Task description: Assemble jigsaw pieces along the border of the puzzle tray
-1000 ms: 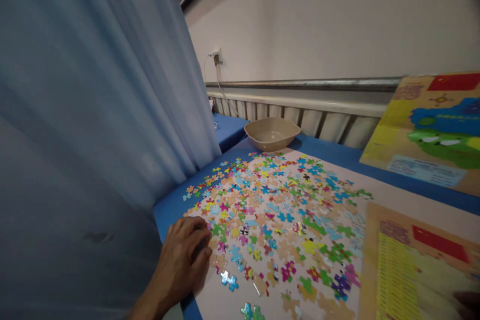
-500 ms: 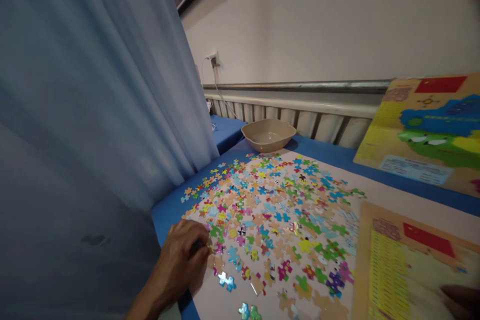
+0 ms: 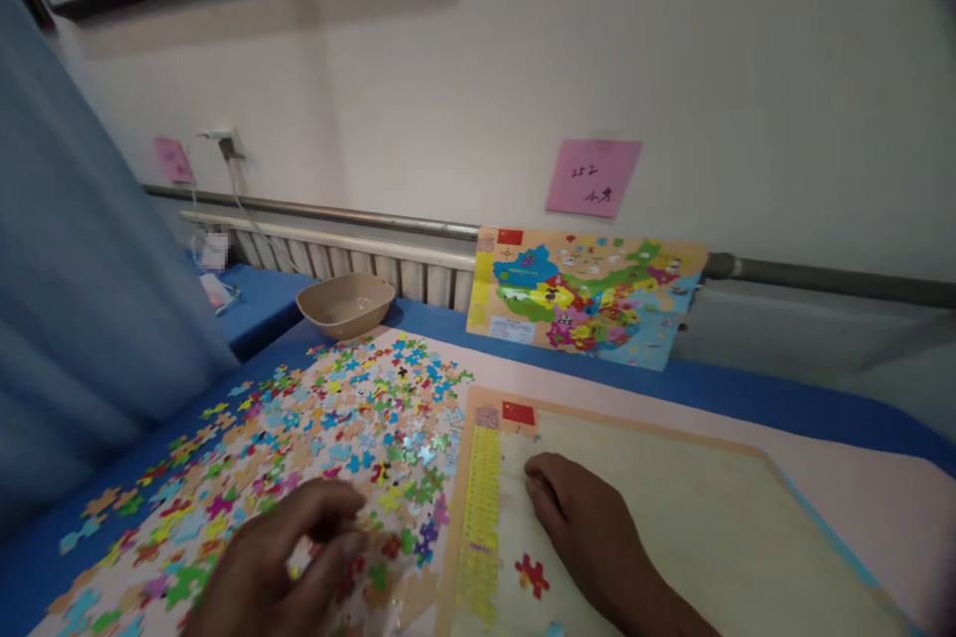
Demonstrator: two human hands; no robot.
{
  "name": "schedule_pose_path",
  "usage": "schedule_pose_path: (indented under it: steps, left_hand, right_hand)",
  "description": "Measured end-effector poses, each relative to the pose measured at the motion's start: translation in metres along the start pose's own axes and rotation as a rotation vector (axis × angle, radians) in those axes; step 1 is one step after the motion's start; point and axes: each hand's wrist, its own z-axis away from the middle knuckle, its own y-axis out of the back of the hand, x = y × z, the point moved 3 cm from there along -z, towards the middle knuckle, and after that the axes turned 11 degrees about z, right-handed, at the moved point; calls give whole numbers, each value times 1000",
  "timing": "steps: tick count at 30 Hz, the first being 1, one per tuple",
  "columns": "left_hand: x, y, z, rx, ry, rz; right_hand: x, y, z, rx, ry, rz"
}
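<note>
Lots of loose puzzle pieces (image 3: 329, 418) spread out flat over the desk (image 3: 747, 398), all to the left of the puzzle board (image 3: 672, 518). Many colours: blue, green, pink, yellow, tan.

Left hand (image 3: 276, 567) low over the pieces, just left of the puzzle board. Fingers (image 3: 329, 503) bent and loosely curled, tips down among the pieces. Blurry, so cannot tell if a piece is pinched between them.

Right hand (image 3: 590, 532) lying on the puzzle board, near its left side. Fingers close together and pressing flat on the bare board, holding nothing. One red piece (image 3: 532, 574) on the board just left of that hand, not touching it. A red flag mark (image 3: 518, 413) at the top left corner of the board, and a yellow strip (image 3: 482, 518) running down its left edge.

Tan bowl (image 3: 346, 305) sitting behind the pieces, far to the back left of the puzzle board. Colourful map picture (image 3: 590, 294) leaning up against the wall right behind the puzzle board. Pink note (image 3: 594, 177) stuck on the wall above the map picture. Blue curtain (image 3: 75, 299) hanging far to the left of the board, beside the pieces.
</note>
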Motion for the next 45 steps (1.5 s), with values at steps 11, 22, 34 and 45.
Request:
schedule_pose_path:
  steps: [11, 22, 34, 45]
  left_hand:
    - [30, -106, -49, -124, 211, 404]
    - [18, -114, -35, -91, 286, 610]
    - [-1, -129, -32, -61, 306, 788]
    - [-3, -126, -30, -81, 283, 727]
  right_hand:
    - [2, 5, 3, -3, 6, -101]
    - [-59, 32, 13, -147, -91, -736]
    - [-63, 12, 18, -179, -202, -962]
    - [-61, 7, 18, -163, -172, -944]
